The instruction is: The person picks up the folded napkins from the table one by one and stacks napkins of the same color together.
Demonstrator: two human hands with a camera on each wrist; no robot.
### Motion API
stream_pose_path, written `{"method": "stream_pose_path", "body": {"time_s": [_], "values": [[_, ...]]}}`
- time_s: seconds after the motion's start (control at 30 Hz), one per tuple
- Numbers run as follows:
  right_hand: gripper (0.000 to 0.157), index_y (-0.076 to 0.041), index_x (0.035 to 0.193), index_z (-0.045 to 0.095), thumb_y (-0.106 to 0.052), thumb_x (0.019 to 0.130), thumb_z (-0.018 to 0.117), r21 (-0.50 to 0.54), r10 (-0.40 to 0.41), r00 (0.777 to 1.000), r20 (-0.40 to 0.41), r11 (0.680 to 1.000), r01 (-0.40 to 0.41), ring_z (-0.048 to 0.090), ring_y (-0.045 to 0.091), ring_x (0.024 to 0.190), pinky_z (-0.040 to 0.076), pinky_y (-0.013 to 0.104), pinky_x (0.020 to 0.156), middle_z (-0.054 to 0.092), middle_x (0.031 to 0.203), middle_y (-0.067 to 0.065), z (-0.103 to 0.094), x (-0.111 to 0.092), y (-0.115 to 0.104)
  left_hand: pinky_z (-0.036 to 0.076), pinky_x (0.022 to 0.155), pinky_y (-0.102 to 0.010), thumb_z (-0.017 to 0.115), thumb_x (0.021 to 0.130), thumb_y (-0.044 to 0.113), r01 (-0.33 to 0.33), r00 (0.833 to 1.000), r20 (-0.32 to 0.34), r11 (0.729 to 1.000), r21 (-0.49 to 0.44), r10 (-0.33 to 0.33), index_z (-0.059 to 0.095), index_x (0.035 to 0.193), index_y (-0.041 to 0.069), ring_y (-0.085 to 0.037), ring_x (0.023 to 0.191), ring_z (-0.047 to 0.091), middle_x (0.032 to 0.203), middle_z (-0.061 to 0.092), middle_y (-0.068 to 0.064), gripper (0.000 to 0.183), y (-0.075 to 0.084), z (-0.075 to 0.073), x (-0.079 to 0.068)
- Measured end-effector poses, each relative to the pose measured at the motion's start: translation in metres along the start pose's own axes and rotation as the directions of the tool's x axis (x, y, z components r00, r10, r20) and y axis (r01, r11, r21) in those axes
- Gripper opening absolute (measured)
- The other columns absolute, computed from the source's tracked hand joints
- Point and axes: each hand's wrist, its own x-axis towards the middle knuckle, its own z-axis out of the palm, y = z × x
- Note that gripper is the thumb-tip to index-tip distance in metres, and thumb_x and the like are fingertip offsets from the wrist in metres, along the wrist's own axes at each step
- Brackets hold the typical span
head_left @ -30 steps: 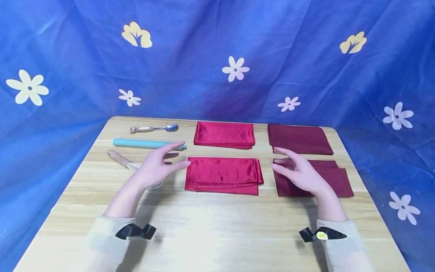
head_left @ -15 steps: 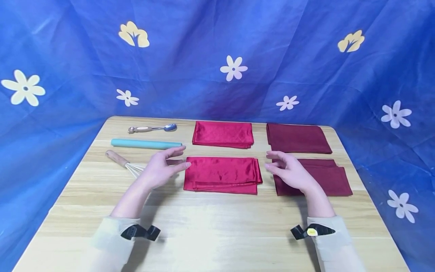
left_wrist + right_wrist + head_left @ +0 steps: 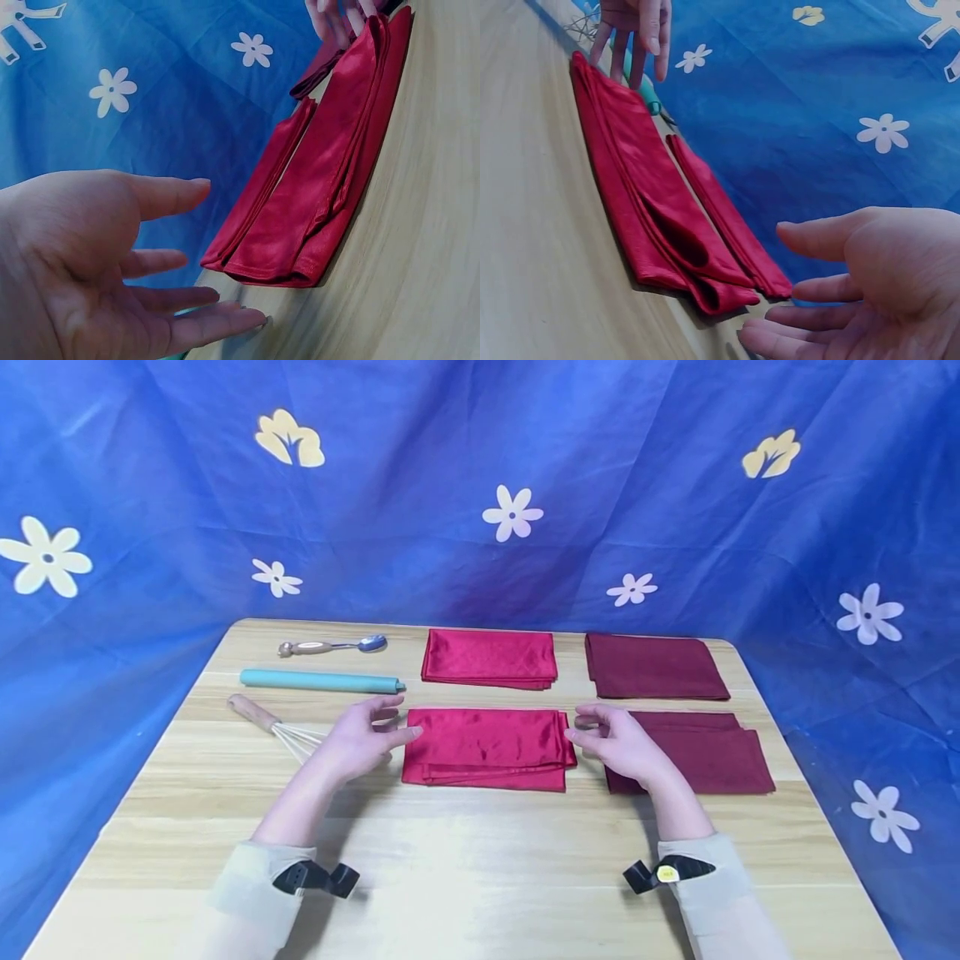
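Near red cloth (image 3: 483, 739) lies on table (image 3: 450, 868), flanked by left hand (image 3: 362, 742) and right hand (image 3: 619, 743), fingers spread, nothing held; grasp seemingly being lined up, cloth likely to be pinched at both ends next

The left hand (image 3: 358, 747) hides the tip of the whisk (image 3: 272, 724), the right hand (image 3: 618, 746) part of the front maroon cloth (image 3: 712, 760); the near edge of the counter (image 3: 465, 860) is cut off.

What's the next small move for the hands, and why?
Probably lower the left hand and right hand to pinch the near bright red cloth at its two short ends: each hand hovers by one end, thumb and fingers parted, and neither grips anything.
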Motion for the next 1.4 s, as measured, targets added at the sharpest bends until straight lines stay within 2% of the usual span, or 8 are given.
{"method": "stream_pose_path", "body": {"time_s": [0.13,0.3,0.57,0.77,1.0,1.17,1.27,1.4], "values": [[0.063,0.009,0.147,0.053,-0.025,0.099,0.077,0.004,0.043,0.999,-0.022,0.999,-0.043,0.067,0.036,0.118,0.060,0.040,0.092,0.065,0.135,0.024,0.007,0.001,0.002,0.061,0.090,-0.046,0.080,0.097,0.024,0.043,0.999,0.004,0.999,-0.032,-0.043,0.038,0.159,-0.004,-0.045,0.135,0.055,0.154,0.048,-0.032,0.080,-0.001,0.004,0.003],[0.064,0.011,0.146,0.051,-0.022,0.098,0.078,0.031,0.096,0.995,-0.026,0.995,-0.095,0.068,0.031,0.109,0.060,0.035,0.084,0.067,0.126,0.022,0.019,0.003,0.002,0.061,0.090,-0.043,0.081,0.097,0.023,0.092,0.996,0.014,0.994,-0.062,-0.091,0.038,0.158,-0.006,-0.045,0.128,0.060,0.151,0.048,-0.032,0.080,-0.005,0.011,0.003],[0.068,0.013,0.147,0.047,-0.016,0.095,0.081,0.056,0.138,0.989,-0.061,0.989,-0.134,0.063,0.028,0.102,0.056,0.031,0.077,0.064,0.118,0.020,0.029,0.009,0.004,0.060,0.093,-0.044,0.080,0.097,0.019,0.102,0.995,0.023,0.990,-0.094,-0.100,0.026,0.161,-0.008,-0.048,0.138,0.051,0.157,0.041,-0.033,0.089,-0.007,0.018,0.008],[0.065,0.015,0.144,0.050,-0.011,0.093,0.082,0.044,0.132,0.988,-0.084,0.991,-0.128,0.064,0.026,0.093,0.054,0.030,0.073,0.067,0.107,0.018,0.033,0.011,0.005,0.062,0.089,-0.043,0.080,0.096,0.016,0.113,0.994,0.030,0.985,-0.127,-0.110,0.028,0.159,-0.011,-0.040,0.120,0.065,0.146,0.051,-0.032,0.087,-0.012,0.024,0.017],[0.070,0.010,0.150,0.049,-0.013,0.092,0.082,-0.012,0.129,0.987,-0.095,0.991,-0.131,0.057,0.026,0.095,0.048,0.035,0.083,0.060,0.104,0.014,0.040,0.019,0.002,0.059,0.075,-0.031,0.081,0.095,0.015,0.091,0.996,-0.017,0.995,-0.048,-0.092,0.038,0.154,-0.013,-0.029,0.101,0.058,0.121,0.053,-0.021,0.078,-0.020,0.028,0.017],[0.061,0.006,0.148,0.053,-0.016,0.097,0.079,-0.064,0.122,0.988,-0.097,0.990,-0.128,0.048,0.020,0.082,0.042,0.037,0.082,0.050,0.092,0.008,0.041,0.024,-0.001,0.053,0.073,-0.030,0.077,0.098,0.016,0.052,0.998,-0.030,0.998,0.039,-0.051,0.053,0.142,-0.011,-0.025,0.091,0.058,0.111,0.059,-0.018,0.057,-0.020,0.027,0.020],[0.045,0.004,0.137,0.060,-0.014,0.099,0.077,-0.072,0.113,0.988,-0.108,0.990,-0.121,0.045,0.019,0.076,0.042,0.036,0.080,0.048,0.088,0.006,0.039,0.026,-0.001,0.052,0.073,-0.033,0.075,0.100,0.015,0.043,0.998,-0.040,0.993,0.114,-0.038,0.062,0.127,-0.008,-0.024,0.086,0.058,0.104,0.061,-0.015,0.037,-0.019,0.026,0.023],[0.029,0.000,0.115,0.062,-0.010,0.095,0.080,-0.086,0.087,0.989,-0.122,0.992,-0.098,0.049,0.019,0.077,0.043,0.034,0.075,0.051,0.086,0.005,0.039,0.027,0.004,0.047,0.076,-0.036,0.076,0.100,0.016,0.038,0.998,-0.059,0.975,0.219,-0.026,0.065,0.109,0.000,-0.025,0.087,0.055,0.095,0.060,-0.011,0.022,-0.018,0.026,0.026]]}}
